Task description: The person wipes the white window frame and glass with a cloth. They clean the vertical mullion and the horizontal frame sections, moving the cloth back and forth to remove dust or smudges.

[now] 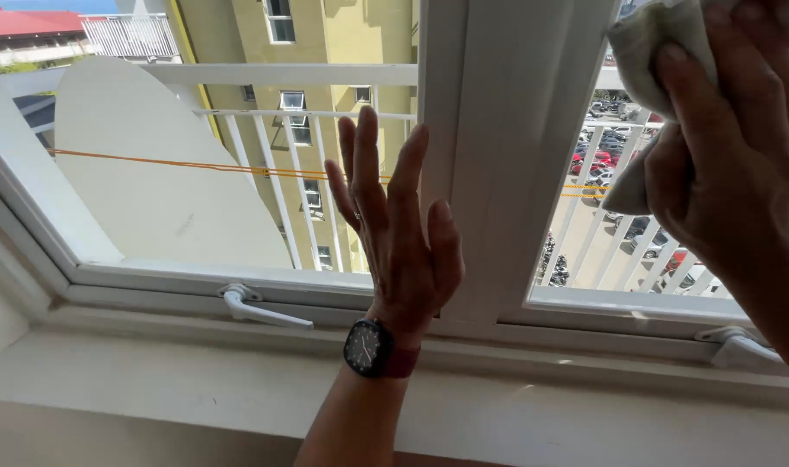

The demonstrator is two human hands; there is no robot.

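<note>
The right hand (723, 164) presses a pale cloth (649, 52) flat against the right window pane (602, 242), the cloth bunched under its closed fingers (697, 95). The left hand (403, 225) is spread open and holds nothing, its fingertips at the left pane (195, 190) beside the white centre frame (507, 147).

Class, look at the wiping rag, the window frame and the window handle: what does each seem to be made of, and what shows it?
Rag, bunched in the right hand: soft, pale woven cloth, judging by its folds. Window frame: white, smooth, slightly glossy; painted metal or plastic, hard to tell. Window handle: white, rigid, likely coated metal. The left hand rests open on the glass.
</note>
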